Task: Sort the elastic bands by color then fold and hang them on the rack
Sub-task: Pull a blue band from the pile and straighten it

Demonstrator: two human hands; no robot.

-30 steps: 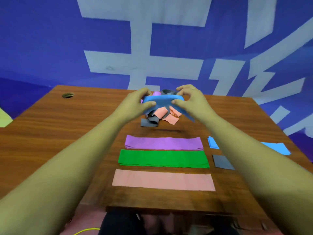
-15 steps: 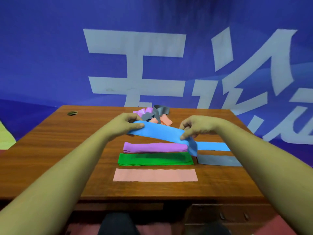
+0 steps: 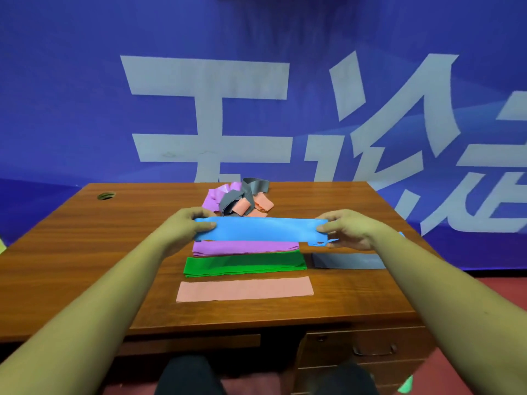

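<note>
Left hand [image 3: 188, 226]: we pinch the left end of the blue band [image 3: 261, 230], thumb on top.
Right hand [image 3: 346, 229]: we pinch its right end.
Blue band: spread flat between our hands, just behind the purple band [image 3: 245, 248].
Rows: purple band, green band [image 3: 245, 263] and pink band [image 3: 245, 289] lie flat on the table [image 3: 85, 252], with the grey band [image 3: 348, 260] to their right.
Heap [image 3: 239, 202]: tangled bands behind.

The left part of the desk [image 3: 85, 266] is open wood from the cable hole [image 3: 106, 195] to the front edge, room for a hand to pass. The middle is barred by flat rows: purple band [image 3: 245, 248], green band [image 3: 245, 263], pink band [image 3: 245, 289]. Above the purple one a blue band [image 3: 262, 229] stretches between the left hand [image 3: 185, 226] and right hand [image 3: 348, 228], fencing off the tangled pile [image 3: 242, 201] behind. On the right lies a grey band [image 3: 348, 260], with perhaps another blue one beside it, mostly hidden.
</note>
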